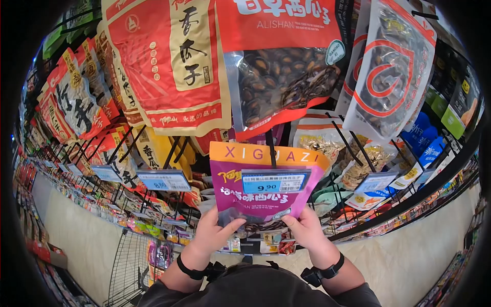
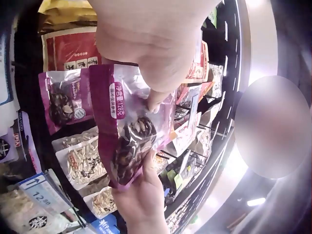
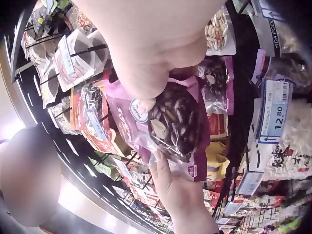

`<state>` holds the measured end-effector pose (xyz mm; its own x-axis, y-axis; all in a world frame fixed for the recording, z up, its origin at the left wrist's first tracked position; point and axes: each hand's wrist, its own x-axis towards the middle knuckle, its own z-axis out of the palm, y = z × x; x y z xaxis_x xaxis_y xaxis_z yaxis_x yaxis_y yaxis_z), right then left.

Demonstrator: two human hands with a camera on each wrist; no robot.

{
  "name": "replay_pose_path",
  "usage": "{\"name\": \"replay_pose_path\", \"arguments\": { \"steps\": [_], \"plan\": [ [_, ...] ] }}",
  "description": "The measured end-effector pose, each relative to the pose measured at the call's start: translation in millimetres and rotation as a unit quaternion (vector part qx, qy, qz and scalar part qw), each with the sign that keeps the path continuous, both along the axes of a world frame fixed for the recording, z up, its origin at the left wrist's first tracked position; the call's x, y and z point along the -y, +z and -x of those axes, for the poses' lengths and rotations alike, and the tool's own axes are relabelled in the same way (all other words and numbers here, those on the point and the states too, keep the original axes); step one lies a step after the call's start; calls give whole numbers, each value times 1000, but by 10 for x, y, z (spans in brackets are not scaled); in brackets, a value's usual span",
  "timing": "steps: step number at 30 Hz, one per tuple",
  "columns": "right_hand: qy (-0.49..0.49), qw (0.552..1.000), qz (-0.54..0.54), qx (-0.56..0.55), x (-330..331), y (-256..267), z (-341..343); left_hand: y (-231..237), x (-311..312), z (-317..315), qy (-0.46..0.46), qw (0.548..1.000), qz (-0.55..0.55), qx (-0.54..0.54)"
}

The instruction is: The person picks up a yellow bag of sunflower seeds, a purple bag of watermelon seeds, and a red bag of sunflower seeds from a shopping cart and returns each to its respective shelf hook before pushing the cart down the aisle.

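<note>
Both hands hold a purple bag of melon seeds (image 1: 255, 207) with an orange top band, low at the middle of the rack. My left hand (image 1: 212, 233) grips its lower left corner, thumb on the front and fingers behind. At the lower right edge my right hand (image 1: 308, 230) grips it the same way. A blue price tag (image 1: 273, 183) reading 9.90 overlaps the bag's upper front. In the left wrist view, dark seeds show through the bag's clear window (image 2: 134, 146). Another purple bag (image 2: 66, 100) hangs behind it.
Red seed bags (image 1: 176, 66) and a large red-and-clear bag (image 1: 284, 77) hang just above. Metal hooks (image 1: 360, 153) with price tags (image 1: 163, 180) jut outward on both sides. A wire cart (image 1: 128, 266) stands at lower left on the pale floor (image 1: 378, 266).
</note>
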<state>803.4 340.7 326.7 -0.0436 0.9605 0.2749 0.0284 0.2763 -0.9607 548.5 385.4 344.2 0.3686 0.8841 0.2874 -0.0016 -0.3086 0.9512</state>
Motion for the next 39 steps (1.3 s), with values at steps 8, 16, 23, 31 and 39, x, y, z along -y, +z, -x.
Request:
{"name": "replay_pose_path", "arguments": {
  "steps": [8,16,23,31,39],
  "plan": [
    [-35,996,-10,83,-25,-37,-28,-10,-120,7,1,1000,-25,-18],
    [-33,996,-23,81,-43,-82,-8,-84,-175,31,3,999,-43,-32],
    [-27,996,-19,80,-24,-87,-8,-126,-152,54,-7,998,-44,-50],
    [-31,996,-32,82,-47,-113,12,-72,-149,50,9,998,-56,-40],
    [-37,997,-17,67,-22,-186,21,-53,-139,68,8,996,-73,-46]
  ]
}}
